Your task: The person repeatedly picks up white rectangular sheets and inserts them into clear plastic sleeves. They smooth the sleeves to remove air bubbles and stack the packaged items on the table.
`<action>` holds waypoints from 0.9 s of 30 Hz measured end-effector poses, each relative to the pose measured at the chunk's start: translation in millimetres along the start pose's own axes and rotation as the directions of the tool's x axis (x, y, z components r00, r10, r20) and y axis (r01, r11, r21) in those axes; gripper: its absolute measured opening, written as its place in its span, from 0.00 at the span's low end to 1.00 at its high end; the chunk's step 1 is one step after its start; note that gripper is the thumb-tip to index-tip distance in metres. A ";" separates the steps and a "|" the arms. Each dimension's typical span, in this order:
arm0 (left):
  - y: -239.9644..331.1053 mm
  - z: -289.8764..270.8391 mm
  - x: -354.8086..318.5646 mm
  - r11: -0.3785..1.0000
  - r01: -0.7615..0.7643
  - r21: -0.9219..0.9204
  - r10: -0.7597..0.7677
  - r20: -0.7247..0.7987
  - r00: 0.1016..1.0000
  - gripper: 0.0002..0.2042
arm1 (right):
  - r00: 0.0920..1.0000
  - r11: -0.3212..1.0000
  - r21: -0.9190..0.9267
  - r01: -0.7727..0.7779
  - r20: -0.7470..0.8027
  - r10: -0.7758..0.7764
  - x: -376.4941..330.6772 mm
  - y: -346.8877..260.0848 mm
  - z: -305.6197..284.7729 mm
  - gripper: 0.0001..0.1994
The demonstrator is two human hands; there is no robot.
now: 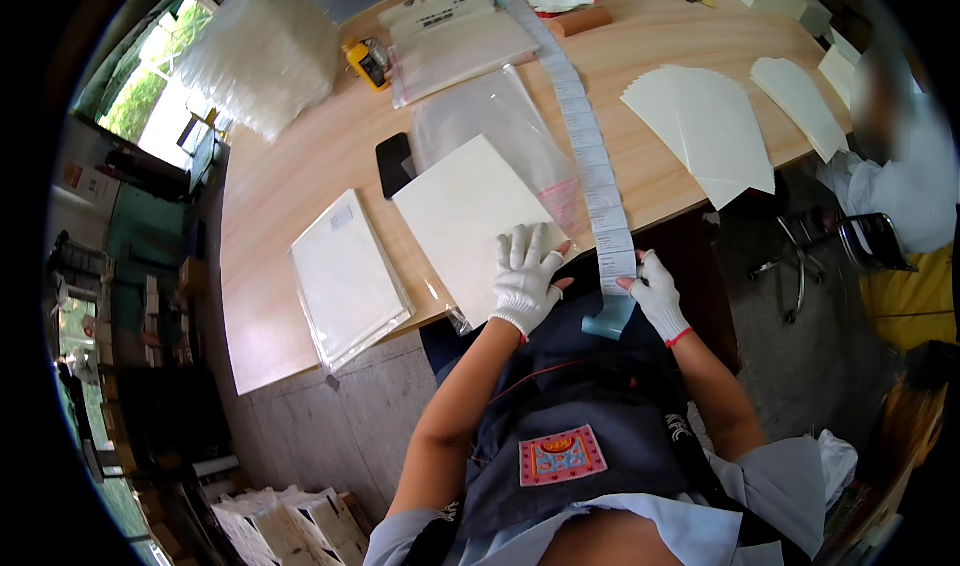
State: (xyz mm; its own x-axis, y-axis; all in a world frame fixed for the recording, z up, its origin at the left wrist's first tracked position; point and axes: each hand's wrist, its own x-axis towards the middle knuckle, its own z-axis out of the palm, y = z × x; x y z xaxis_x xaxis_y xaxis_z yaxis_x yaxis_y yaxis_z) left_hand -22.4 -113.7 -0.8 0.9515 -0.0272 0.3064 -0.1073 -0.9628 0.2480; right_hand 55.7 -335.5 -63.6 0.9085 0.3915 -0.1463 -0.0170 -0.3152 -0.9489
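Note:
My left hand (525,278), in a white knitted glove with bare thumb and fingertip showing, lies spread on a stack of white sheets (468,202) at the table's front edge. See-through plastic shows along the stack's lower edge. To its right, my right hand (657,296), gloved too, pinches the edge of a long strip of printed labels (592,156) between thumb and finger. The strip runs back across the table, and its blue backing (610,318) curls over the edge above my lap. Left of the stack lies a bagged white pack (350,276) with a small label near its top.
Behind the stack are flat plastic bags (480,111) and a black phone (393,165). A yellow bottle (365,63) and a big bundle of translucent plastic (262,51) stand farther left. Fanned white sheets (700,126) lie to the right, near a seated person (905,181).

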 end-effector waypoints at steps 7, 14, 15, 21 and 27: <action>54.2 13.1 9.0 0.100 0.574 -0.813 -0.308 0.523 0.794 0.14 | 0.897 0.870 -0.250 0.426 -0.009 -0.442 -29.2 -74.4 -38.4 0.18; 71.0 34.1 18.7 -0.447 0.669 -0.594 -0.119 0.781 0.613 0.05 | 0.664 0.503 -0.594 0.628 0.071 -0.745 -33.8 -102.1 -53.5 0.14; 72.9 37.3 17.4 -0.451 0.669 -0.591 -0.149 0.789 0.596 0.05 | 0.622 0.475 -0.565 0.675 0.088 -0.778 -32.9 -101.5 -52.8 0.14; 53.1 51.3 -12.9 -0.061 0.752 -0.656 -0.183 0.748 0.638 0.09 | 0.955 0.941 0.179 0.288 -0.131 -0.267 -9.0 -102.4 -14.8 0.03; 28.4 38.5 -51.2 -0.601 0.501 -0.624 -0.396 0.776 0.491 0.15 | 0.974 0.913 0.356 -0.198 0.174 0.144 84.6 -59.8 73.4 0.03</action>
State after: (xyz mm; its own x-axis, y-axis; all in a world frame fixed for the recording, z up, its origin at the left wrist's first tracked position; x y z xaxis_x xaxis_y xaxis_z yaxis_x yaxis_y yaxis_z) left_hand -63.1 -150.0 -44.8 0.7335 0.1595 -0.6607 0.3610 0.7322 0.5775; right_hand 102.9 -220.0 -39.7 0.8101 0.4862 -0.3277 -0.3446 -0.0575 -0.9370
